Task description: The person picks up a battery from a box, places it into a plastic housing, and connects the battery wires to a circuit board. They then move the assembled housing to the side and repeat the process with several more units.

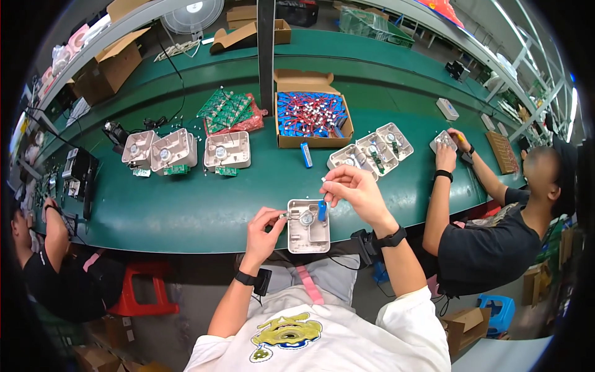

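Note:
An open light-grey plastic housing lies at the table's near edge, with a round speaker-like part inside. A blue cylindrical battery stands in its upper right part. My left hand is closed at the housing's left rim, thumb and forefinger pinched on something small beside thin wires; it is too small to name. Above the housing's upper right corner, my right hand pinches a small white connector. Any wire from it is hard to make out.
Beyond the housing lie a loose blue battery and a carton of wired batteries. More housings stand left, others right. Green circuit boards lie on red wrap. Co-workers sit at both sides; one's hands hold a housing.

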`<state>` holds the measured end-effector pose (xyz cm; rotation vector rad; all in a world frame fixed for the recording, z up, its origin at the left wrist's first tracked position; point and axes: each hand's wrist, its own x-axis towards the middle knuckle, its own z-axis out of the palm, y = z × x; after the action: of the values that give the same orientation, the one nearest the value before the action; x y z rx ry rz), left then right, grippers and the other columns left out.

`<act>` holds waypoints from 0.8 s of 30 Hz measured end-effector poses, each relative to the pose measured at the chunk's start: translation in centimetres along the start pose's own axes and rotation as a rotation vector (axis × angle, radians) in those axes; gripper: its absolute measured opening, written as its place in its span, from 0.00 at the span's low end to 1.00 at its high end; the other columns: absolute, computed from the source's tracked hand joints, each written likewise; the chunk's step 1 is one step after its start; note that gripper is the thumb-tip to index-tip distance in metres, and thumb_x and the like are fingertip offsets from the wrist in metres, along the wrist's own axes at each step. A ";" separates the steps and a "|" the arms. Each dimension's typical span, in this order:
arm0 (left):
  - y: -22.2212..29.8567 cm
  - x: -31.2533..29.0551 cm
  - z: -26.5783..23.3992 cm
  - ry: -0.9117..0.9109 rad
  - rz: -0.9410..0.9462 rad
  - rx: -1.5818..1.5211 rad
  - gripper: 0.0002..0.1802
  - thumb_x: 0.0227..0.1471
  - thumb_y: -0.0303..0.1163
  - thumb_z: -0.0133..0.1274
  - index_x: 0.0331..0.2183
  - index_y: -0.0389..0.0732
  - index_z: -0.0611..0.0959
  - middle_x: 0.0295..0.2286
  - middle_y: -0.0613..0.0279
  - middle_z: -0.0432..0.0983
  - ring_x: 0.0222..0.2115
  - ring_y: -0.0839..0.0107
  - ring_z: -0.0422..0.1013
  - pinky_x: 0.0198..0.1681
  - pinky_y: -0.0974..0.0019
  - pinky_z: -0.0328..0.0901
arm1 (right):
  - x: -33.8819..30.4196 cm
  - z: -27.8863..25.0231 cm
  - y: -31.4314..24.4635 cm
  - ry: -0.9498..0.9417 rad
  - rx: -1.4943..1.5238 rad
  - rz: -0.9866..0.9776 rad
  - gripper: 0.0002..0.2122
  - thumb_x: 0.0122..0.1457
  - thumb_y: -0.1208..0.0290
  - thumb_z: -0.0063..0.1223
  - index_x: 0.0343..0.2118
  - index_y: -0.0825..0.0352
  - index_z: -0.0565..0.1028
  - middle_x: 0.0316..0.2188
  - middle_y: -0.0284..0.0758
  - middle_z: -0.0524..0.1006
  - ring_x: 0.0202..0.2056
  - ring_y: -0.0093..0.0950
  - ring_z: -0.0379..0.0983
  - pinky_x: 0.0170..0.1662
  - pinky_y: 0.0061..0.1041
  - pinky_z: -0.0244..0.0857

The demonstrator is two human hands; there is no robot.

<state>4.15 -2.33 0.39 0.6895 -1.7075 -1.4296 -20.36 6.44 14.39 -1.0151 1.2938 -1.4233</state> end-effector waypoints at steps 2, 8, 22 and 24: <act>0.0 0.1 -0.2 -0.006 0.002 0.012 0.10 0.59 0.17 0.61 0.44 0.30 0.87 0.38 0.64 0.76 0.33 0.80 0.72 0.37 0.74 0.68 | 0.3 0.2 0.8 0.005 0.009 -0.008 0.08 0.66 0.77 0.60 0.44 0.74 0.78 0.35 0.41 0.84 0.30 0.24 0.82 0.32 0.22 0.76; 0.2 0.3 0.1 0.021 0.002 0.010 0.09 0.59 0.18 0.61 0.42 0.31 0.87 0.37 0.64 0.76 0.33 0.79 0.73 0.36 0.73 0.69 | 0.6 0.8 1.2 -0.008 0.007 0.042 0.08 0.66 0.75 0.61 0.44 0.74 0.78 0.35 0.40 0.84 0.28 0.21 0.81 0.29 0.20 0.74; 0.2 0.0 0.6 0.142 0.164 0.073 0.10 0.56 0.20 0.65 0.42 0.34 0.89 0.33 0.61 0.80 0.27 0.75 0.74 0.31 0.70 0.70 | -1.7 8.0 5.2 0.050 -0.700 0.114 0.07 0.61 0.73 0.65 0.38 0.70 0.82 0.19 0.34 0.83 0.21 0.15 0.76 0.26 0.22 0.66; 0.3 -0.1 0.6 0.137 0.182 0.076 0.10 0.56 0.20 0.65 0.42 0.34 0.89 0.33 0.60 0.79 0.27 0.74 0.74 0.31 0.69 0.70 | -1.8 8.2 5.3 0.050 -0.668 0.157 0.07 0.61 0.73 0.65 0.38 0.70 0.82 0.19 0.35 0.83 0.20 0.15 0.76 0.27 0.22 0.67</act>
<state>3.77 -1.82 0.64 0.6396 -1.6786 -1.1711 -11.44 6.29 10.00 -1.2697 1.9023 -0.9069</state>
